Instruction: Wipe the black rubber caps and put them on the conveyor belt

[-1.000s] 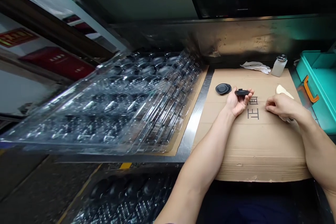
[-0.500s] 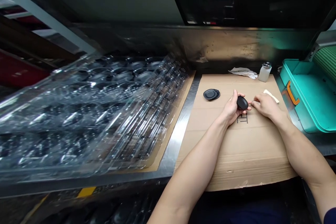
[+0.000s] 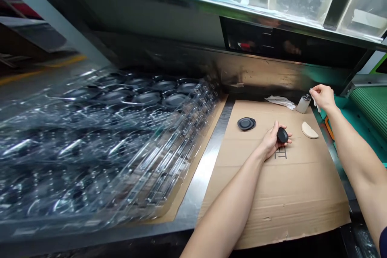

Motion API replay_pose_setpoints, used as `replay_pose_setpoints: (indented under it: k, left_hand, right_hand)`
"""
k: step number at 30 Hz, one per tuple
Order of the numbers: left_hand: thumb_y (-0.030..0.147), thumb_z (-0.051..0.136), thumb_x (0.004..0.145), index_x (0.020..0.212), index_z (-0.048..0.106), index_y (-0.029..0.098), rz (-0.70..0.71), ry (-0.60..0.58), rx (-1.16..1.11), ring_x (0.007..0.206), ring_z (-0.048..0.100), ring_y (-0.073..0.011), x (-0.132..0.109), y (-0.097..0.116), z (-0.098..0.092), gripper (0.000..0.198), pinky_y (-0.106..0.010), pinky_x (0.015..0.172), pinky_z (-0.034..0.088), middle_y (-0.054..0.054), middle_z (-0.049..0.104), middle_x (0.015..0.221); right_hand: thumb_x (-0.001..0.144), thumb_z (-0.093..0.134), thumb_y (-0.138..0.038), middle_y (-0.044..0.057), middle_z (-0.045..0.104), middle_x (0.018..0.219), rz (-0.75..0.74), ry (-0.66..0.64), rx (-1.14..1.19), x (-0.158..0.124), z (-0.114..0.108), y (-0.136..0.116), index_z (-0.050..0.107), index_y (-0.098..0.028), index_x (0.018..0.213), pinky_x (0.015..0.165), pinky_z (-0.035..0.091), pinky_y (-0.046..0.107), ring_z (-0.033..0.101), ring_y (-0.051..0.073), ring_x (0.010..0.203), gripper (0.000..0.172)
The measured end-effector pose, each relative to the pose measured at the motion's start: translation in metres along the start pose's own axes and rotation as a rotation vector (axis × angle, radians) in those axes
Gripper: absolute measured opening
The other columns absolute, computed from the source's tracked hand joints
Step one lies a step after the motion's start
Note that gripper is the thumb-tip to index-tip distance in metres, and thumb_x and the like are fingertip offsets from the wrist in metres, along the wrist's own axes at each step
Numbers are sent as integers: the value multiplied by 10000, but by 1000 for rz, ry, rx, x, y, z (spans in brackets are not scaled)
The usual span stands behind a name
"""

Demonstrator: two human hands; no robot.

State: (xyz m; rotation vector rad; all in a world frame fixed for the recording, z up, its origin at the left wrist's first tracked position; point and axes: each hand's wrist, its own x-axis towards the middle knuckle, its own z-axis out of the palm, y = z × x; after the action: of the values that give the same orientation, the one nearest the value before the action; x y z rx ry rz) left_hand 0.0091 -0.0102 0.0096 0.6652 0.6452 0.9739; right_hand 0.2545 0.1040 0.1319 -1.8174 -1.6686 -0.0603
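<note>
A small black oval part rests in my left hand, held between the thumb and fingers above the cardboard sheet. My right hand is raised at the sheet's far right corner, its fingers pinching a small white cloth. Just left of that hand stands a bottle with a metal top. A cream half-round pad lies on the cardboard below it. Further left on the sheet are black round parts, overlapping one another.
Clear plastic trays holding black parts are stacked on the left. A white glove or cloth lies at the cardboard's back edge. A teal bin stands at the right, beside a green ribbed surface.
My right hand has moved from beside the left hand up and right to the back corner, and now holds the white cloth. The pad is in fuller view. The head view has tilted up.
</note>
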Motion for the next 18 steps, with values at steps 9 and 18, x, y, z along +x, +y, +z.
replay_pose_setpoints:
  k: [9, 18]
  left_hand:
    - [739, 546, 951, 1075, 564, 183, -1, -40, 8, 601, 738, -210, 3, -3, 0, 570, -254, 531, 507, -119, 754, 844]
    - [720, 541, 964, 1083, 566, 176, -10, -43, 11, 607, 742, -210, 5, -4, 0, 558, -262, 550, 518, -128, 757, 854]
  right_hand:
    - [971, 557, -313, 140, 782, 1041, -263, -176, -262, 8, 9, 31, 806, -147, 1165, 868, 497, 317, 696, 227, 902, 357]
    - [955, 541, -196, 146, 778, 1191, -313, -279, -352, 18, 3, 37, 789, -165, 1253, 942, 499, 329, 711, 250, 1033, 388]
